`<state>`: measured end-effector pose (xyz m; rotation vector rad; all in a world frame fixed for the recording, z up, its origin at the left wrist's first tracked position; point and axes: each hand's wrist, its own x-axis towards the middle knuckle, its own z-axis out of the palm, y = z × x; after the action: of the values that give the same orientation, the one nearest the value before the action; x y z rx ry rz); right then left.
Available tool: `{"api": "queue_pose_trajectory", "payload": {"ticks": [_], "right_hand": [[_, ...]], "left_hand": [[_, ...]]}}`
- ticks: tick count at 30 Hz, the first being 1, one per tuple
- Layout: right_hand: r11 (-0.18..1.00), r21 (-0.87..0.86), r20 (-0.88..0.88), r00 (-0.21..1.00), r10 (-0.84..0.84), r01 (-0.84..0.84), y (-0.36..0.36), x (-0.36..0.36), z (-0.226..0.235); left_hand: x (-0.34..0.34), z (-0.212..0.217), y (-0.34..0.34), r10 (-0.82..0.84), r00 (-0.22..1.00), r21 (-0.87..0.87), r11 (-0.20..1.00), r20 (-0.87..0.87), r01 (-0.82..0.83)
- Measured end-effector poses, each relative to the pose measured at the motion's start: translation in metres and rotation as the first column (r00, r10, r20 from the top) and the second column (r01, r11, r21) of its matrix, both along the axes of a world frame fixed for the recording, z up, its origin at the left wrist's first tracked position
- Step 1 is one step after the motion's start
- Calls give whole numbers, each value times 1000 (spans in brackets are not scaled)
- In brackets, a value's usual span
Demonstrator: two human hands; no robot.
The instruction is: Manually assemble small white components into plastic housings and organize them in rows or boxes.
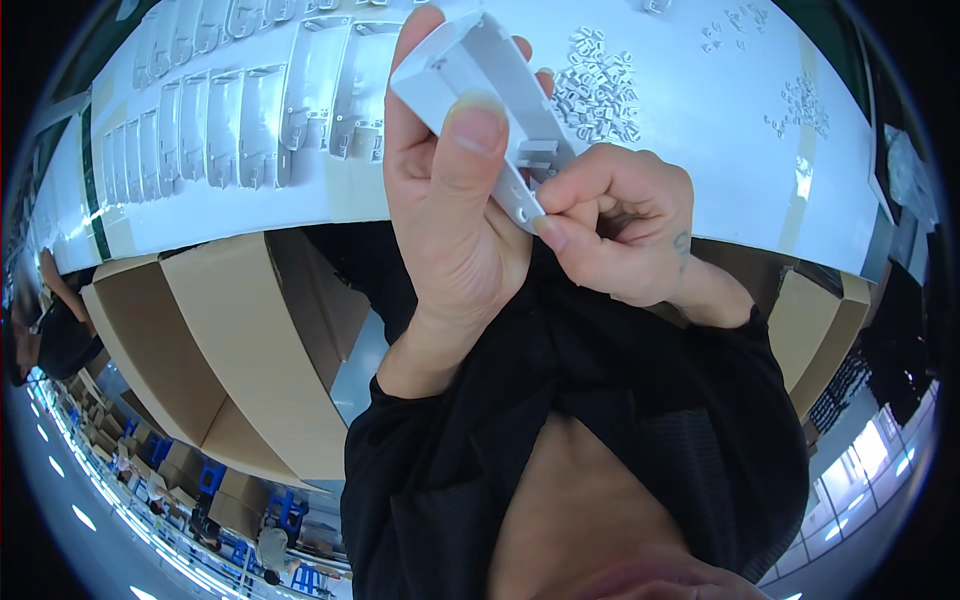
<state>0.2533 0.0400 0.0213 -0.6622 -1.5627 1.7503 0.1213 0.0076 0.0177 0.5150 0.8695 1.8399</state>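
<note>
My left hand (455, 200) is wrapped around a long, hollow white plastic housing (508, 72), its thumb lying across the side wall. The housing is tilted above the table, its open side facing right, with small ribs and a round hole near the lower end. At that lower end my right hand (632, 225) is closed, thumb and forefinger pinched against the corner by the hole. Whatever sits between those fingertips is too small and covered to make out. Just beyond the right hand lies a pile of small white plastic clips (597, 98).
Rows of similar white housings (225, 130) stand on the white table (690, 180) at the left. Smaller clusters of tiny parts (803, 105) lie at the right. Open cardboard boxes (215, 330) flank me below the table edge. Another person (65, 325) is at the far left.
</note>
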Motion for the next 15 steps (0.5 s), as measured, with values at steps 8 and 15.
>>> {"api": "queue_pose_trajectory", "payload": {"ticks": [8, 15], "right_hand": [[519, 813, 292, 956, 31, -265, 49, 22, -7], [806, 544, 497, 863, -88, -232, 88, 21, 4]], "left_hand": [[-36, 24, -46, -87, 959, -183, 973, 269, 140], [-47, 17, -56, 9, 972, -139, 990, 234, 24]]}}
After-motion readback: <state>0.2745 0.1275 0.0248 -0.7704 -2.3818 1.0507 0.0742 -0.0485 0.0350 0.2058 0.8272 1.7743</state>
